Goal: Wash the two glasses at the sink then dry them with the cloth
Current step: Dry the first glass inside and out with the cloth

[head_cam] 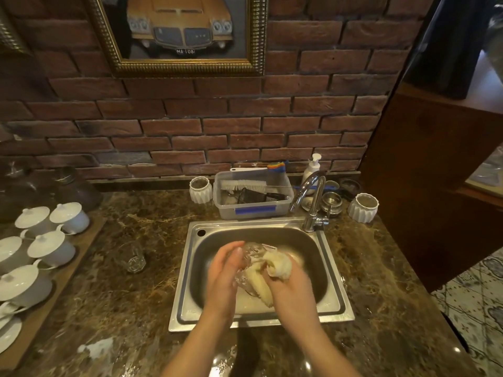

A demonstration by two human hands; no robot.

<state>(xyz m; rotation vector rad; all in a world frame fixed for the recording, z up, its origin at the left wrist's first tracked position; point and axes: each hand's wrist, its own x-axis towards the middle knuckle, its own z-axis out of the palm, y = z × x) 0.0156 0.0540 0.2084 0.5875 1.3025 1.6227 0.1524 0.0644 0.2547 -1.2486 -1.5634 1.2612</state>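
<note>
Brown marble makes up the counter (pixel 130 308), and it shines wet close to me. I see a white splash of foam (pixel 98 348) on it, near the front edge on my left.

Over the steel sink (pixel 333 300), both hands are busy. The left hand (pixel 223 270) curls around a clear glass (pixel 249 261) and holds it on its side above the bowl. The right hand (pixel 290 288) grips a pale yellow cloth (pixel 275 265) and presses it against the glass. The hands are close together, with the glass and cloth between them. They look a bit blurry.

The other glass (pixel 131 257) stands upright on the counter, just left of the sink. No hand touches it.

Further left, white cups with lids (pixel 45 251) sit on a wooden tray (pixel 68 281).

Behind the sink, the shiny tap (pixel 313 200) bends over the bowl. I cannot see water running from it. A clear plastic box (pixel 251 208) stands beside the tap, with a white brush (pixel 243 185) lying across it. A small white pot (pixel 201 189) is left of the box, and another white pot (pixel 363 207) is right of the tap. A soap pump bottle (pixel 311 167) stands at the back.

Behind it all is a red brick wall (pixel 190 110) with a gold-framed picture (pixel 179 31) of a yellow car.
</note>
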